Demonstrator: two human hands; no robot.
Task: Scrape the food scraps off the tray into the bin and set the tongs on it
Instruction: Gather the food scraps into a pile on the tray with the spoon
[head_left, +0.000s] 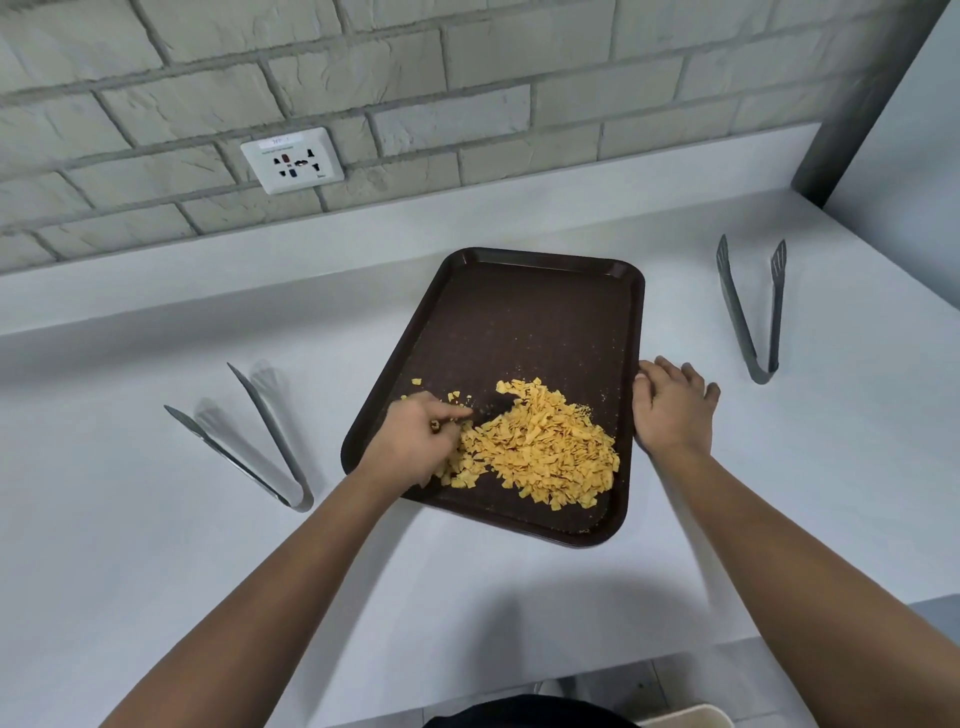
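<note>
On the white counter the brown tray lies tilted, its far end toward 1 o'clock, the yellow food scraps heaped at its near end. A good sweep would gather strays into that heap before tipping toward the bin, just visible at 5 o'clock. The right hand rests relaxed against the tray's 3 o'clock rim; the left hand, fingers curled, rakes the pile's 9 o'clock side. Tongs lie well apart.

Bright, even light; soft shadows; left tongs motion-blurred; wide-angle edges curve
</note>
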